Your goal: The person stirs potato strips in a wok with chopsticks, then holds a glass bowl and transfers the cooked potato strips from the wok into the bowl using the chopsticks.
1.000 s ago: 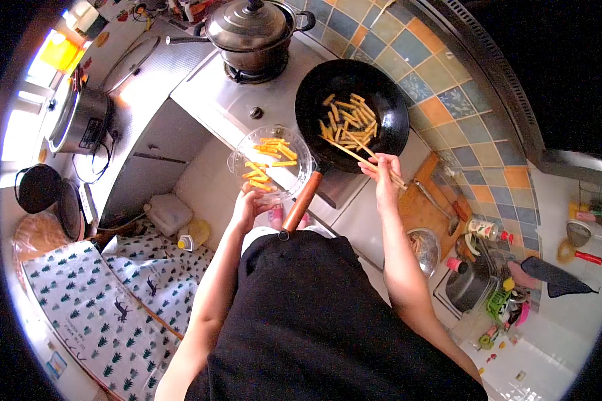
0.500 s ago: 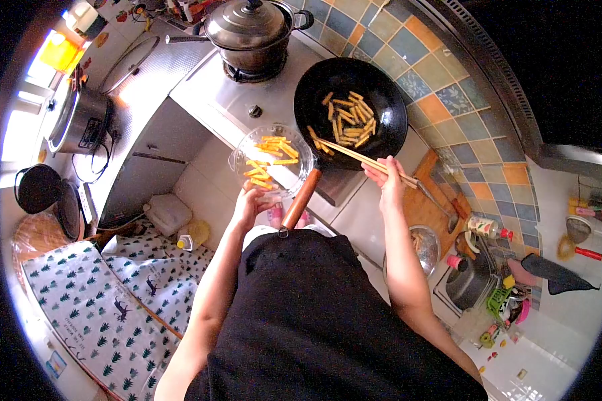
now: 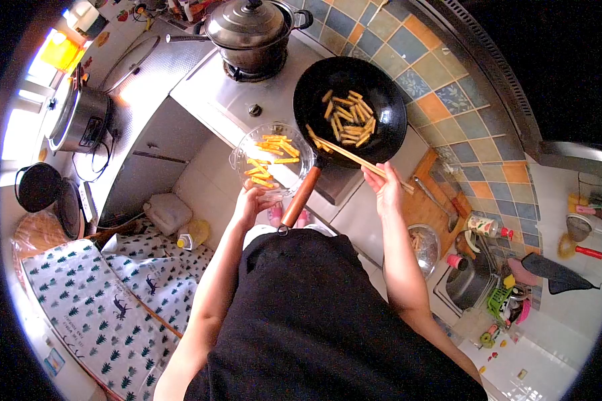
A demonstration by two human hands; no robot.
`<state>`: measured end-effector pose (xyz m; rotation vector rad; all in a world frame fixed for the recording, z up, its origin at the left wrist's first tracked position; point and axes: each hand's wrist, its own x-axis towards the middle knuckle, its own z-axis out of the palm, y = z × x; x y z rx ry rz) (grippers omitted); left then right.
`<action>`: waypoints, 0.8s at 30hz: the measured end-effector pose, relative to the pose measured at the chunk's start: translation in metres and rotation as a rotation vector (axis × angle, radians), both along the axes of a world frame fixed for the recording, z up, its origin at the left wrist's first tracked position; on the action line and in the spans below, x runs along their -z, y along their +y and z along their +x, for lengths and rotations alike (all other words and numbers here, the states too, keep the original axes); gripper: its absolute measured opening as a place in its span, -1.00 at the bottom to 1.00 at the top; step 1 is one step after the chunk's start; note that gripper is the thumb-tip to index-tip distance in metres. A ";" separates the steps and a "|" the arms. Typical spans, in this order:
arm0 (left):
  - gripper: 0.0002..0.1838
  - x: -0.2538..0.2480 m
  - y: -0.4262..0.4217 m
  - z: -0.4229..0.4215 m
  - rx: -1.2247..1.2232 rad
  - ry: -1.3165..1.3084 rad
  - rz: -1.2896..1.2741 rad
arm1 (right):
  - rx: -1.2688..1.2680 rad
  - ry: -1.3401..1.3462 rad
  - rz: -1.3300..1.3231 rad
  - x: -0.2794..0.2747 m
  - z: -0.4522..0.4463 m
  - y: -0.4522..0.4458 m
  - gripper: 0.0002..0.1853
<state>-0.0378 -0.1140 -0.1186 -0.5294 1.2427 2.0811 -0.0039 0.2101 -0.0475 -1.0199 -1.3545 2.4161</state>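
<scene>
My left hand (image 3: 249,203) grips the near rim of a clear glass bowl (image 3: 237,159) that holds several yellow fries (image 3: 279,147). In my right hand (image 3: 385,187) is a pair of wooden chopsticks (image 3: 358,160), fingers closed round them. Their tips reach to the near left side of a black wok (image 3: 389,137), touching or close to a couple of fries (image 3: 314,136) there. More browned fries (image 3: 351,120) lie in the middle of the wok. Its wooden handle (image 3: 301,198) points toward my body, just right of the bowl.
A lidded metal pot (image 3: 251,50) stands on the other burner of the stove (image 3: 211,97). To the right are a wooden board (image 3: 427,200) with a ladle (image 3: 441,202), a metal bowl (image 3: 429,248) and a sink (image 3: 467,284). An electric cooker (image 3: 80,123) sits at the left.
My right hand has shifted slightly down toward my body, and the chopsticks' back ends dip lower. The bowl and the wok stay in nearly the same places.
</scene>
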 end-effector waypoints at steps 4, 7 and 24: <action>-0.57 -0.002 0.001 0.000 -0.012 -0.005 0.005 | 0.015 -0.004 -0.048 0.005 0.003 0.003 -0.73; -0.57 -0.001 0.000 0.000 -0.009 -0.013 0.009 | 0.026 -0.015 -0.068 0.009 0.003 0.005 -0.72; -0.59 -0.001 -0.002 0.003 -0.014 -0.016 -0.014 | -0.054 -0.038 -0.081 0.006 0.009 0.027 -0.72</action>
